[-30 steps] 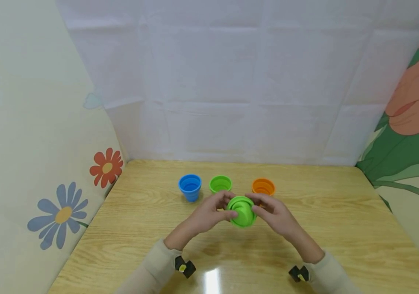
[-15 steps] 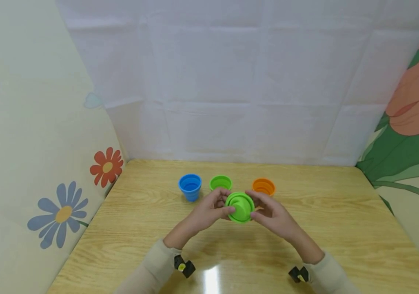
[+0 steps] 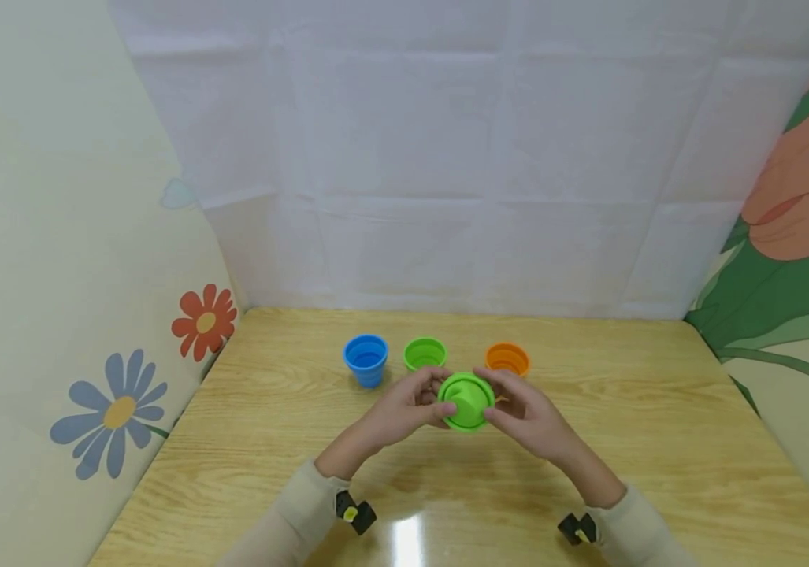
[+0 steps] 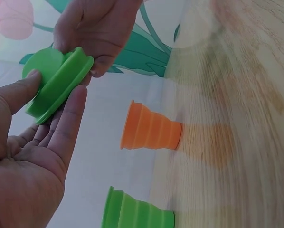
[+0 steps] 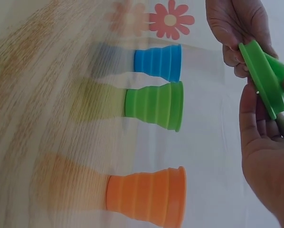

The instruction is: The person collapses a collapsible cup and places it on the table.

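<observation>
A bright green collapsible cup [image 3: 469,403], partly folded with its base pushed out unevenly, is held above the table between both hands. My left hand [image 3: 404,409] pinches its left side, the thumb on the base and fingers behind the rim. On the opposite side my right hand [image 3: 526,413] grips the edge between thumb and fingers. In the left wrist view the folded cup [image 4: 61,85] shows its rim facing away from the thumb. The right wrist view has the cup [image 5: 263,78] edge-on, its base sticking out at a slant.
Beyond the hands stand three opened collapsible cups on the wooden table [image 3: 269,409]: a blue cup [image 3: 366,361], another green cup [image 3: 425,354] and an orange cup [image 3: 507,359]. A white cloth [image 3: 411,157] hangs behind the table. Flowered panels flank both sides.
The held green cup has shifted slightly and its tilt has changed; its rim looks rounder and the folds at its base more even. Both hands keep hold of it throughout.
</observation>
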`<state>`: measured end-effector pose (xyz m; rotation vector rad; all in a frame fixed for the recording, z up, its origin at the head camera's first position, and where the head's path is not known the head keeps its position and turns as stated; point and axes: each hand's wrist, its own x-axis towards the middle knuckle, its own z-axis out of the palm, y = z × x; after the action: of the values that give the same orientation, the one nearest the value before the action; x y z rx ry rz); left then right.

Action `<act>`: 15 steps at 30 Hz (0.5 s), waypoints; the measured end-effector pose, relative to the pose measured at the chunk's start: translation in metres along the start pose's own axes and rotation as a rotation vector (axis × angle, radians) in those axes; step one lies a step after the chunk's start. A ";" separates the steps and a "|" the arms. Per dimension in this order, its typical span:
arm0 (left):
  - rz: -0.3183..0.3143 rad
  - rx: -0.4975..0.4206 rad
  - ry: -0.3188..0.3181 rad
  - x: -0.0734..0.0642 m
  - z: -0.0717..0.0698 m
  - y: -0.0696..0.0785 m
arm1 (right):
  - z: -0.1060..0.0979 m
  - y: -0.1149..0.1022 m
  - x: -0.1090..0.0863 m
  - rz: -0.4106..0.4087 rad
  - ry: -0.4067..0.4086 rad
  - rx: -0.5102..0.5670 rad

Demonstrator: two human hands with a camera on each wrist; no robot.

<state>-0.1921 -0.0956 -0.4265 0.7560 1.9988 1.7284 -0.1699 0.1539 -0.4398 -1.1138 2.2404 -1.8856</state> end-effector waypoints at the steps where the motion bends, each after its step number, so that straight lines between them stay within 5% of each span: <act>1: -0.001 0.004 -0.003 0.000 0.001 0.001 | 0.000 0.000 0.000 0.003 0.007 -0.014; 15: -0.007 0.037 0.007 -0.001 0.005 0.006 | 0.002 -0.003 0.002 0.034 0.031 -0.024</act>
<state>-0.1868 -0.0918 -0.4215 0.7547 2.0403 1.6966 -0.1690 0.1517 -0.4371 -1.0502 2.2890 -1.8808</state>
